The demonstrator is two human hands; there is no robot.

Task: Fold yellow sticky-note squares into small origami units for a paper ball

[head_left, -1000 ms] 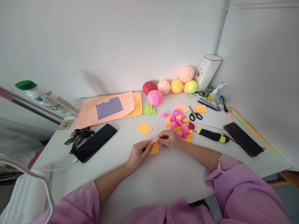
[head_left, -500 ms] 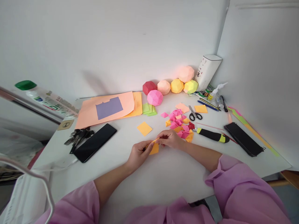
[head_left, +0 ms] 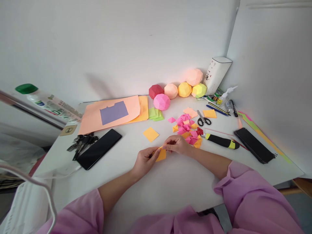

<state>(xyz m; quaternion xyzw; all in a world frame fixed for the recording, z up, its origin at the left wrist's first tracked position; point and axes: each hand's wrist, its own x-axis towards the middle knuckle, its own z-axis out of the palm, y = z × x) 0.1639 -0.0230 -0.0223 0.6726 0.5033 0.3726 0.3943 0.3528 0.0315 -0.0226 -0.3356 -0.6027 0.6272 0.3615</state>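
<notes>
Left hand [head_left: 145, 162] and right hand [head_left: 178, 145] both pinching one small orange paper [head_left: 161, 156], flat orange square [head_left: 151, 134] just beyond, folded pink pieces [head_left: 183, 120] to the right.

the orange paper [head_left: 161, 156] pinched between left hand [head_left: 144, 160] and right hand [head_left: 179, 145] edged very slightly rightward within the past second, lower corner included.

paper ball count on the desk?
6. At the back, left to right: red ball, peach ball, orange ball, yellow ball. Pink ball in front of red; second peach ball above yellow. Others could be hidden.
</notes>
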